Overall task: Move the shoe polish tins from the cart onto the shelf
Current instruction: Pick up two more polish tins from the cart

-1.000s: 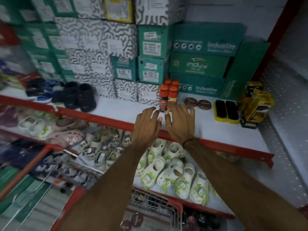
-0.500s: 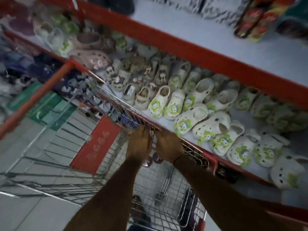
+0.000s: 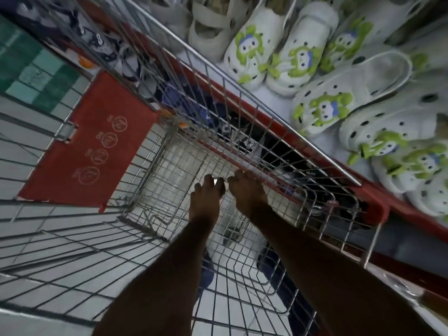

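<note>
Both my arms reached deep into the wire cart [image 3: 169, 132], my left hand [image 3: 206, 197] and right hand [image 3: 247, 192] side by side low in the centre of the frame, just above the mesh floor. The left fingers [image 3: 219, 185] were curled around something small; I saw only a pale glint between them, so I could not say whether it was a tin or bare mesh showing through. The right hand's fingers bent downward and away from me, and whether they gripped anything I could not tell. No shoe polish tin showed plainly anywhere; if any remained, they sat hidden under my hands at the bottom of the cart.

The shelf edge [image 3: 303, 132], red, ran diagonally along the right, with white clogs [image 3: 281, 49] printed in green crowded on the shelf in the upper right.

To do this pickup well, I judged I should pinch each tin by its rim rather than its flat lid, confirm a firm hold before lifting, and bring my hands straight up, clear of the cart's side wires, before swinging toward the shelf.
</note>
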`<action>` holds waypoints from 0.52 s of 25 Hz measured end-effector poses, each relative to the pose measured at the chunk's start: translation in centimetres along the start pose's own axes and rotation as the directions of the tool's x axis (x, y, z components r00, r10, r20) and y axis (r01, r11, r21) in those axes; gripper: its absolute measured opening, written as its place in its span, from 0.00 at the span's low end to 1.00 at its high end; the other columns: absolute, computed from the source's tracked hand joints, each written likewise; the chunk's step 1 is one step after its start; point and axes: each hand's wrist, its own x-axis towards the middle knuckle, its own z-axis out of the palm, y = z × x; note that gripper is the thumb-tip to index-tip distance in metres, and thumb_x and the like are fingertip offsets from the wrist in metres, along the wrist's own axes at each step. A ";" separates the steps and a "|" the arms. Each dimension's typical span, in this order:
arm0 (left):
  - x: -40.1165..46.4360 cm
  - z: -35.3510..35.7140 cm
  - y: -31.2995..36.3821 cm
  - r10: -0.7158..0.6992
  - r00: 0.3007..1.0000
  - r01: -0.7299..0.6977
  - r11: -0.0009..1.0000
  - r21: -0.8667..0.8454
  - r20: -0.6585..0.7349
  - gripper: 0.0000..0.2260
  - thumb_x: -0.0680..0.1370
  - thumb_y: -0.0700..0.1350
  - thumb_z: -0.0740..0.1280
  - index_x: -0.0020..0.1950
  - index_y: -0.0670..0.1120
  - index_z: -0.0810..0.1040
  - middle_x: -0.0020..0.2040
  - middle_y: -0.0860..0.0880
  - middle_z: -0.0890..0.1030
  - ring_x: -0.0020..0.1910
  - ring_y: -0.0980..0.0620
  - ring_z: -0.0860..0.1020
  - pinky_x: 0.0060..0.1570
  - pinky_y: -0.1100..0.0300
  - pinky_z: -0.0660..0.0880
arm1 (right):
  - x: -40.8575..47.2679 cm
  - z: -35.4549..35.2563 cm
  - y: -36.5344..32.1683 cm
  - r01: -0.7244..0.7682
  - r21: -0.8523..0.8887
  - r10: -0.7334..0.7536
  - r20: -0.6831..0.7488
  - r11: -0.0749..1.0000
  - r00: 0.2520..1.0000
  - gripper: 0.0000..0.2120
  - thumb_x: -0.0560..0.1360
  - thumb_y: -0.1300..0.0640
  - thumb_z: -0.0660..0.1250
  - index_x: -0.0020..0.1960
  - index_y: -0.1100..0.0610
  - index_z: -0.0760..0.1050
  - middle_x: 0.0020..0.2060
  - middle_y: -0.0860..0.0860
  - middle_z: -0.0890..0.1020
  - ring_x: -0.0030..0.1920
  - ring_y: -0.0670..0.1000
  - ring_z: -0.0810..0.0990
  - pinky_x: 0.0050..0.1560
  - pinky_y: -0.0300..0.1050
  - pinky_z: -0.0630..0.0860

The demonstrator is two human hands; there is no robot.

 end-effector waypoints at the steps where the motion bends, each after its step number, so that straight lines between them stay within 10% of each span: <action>1: -0.7 0.3 0.0 -0.031 0.999 0.030 0.999 0.016 0.023 0.28 0.72 0.37 0.76 0.67 0.46 0.67 0.65 0.41 0.71 0.55 0.39 0.78 0.48 0.46 0.82 | -0.5 1.0 0.1 -0.022 -0.003 0.022 0.023 1.000 0.999 0.28 0.68 0.61 0.75 0.65 0.58 0.68 0.66 0.59 0.70 0.66 0.64 0.69 0.55 0.59 0.80; 6: -6.0 -3.9 -1.0 -0.101 0.989 0.102 0.995 -0.006 0.107 0.30 0.71 0.39 0.75 0.69 0.46 0.65 0.67 0.40 0.69 0.59 0.38 0.76 0.54 0.44 0.80 | -4.6 -0.9 -0.7 -0.092 0.088 0.079 0.145 0.992 0.986 0.37 0.62 0.46 0.78 0.64 0.58 0.68 0.64 0.58 0.72 0.62 0.66 0.71 0.54 0.64 0.79; 13: -9.8 -27.7 -3.5 -0.098 0.944 0.092 0.995 -0.032 -0.314 0.23 0.65 0.44 0.71 0.60 0.48 0.73 0.56 0.41 0.75 0.49 0.36 0.77 0.44 0.46 0.78 | -9.0 -24.0 -4.7 0.136 0.276 -0.052 -0.292 0.952 0.955 0.32 0.61 0.45 0.73 0.60 0.59 0.72 0.58 0.61 0.76 0.57 0.66 0.74 0.53 0.57 0.75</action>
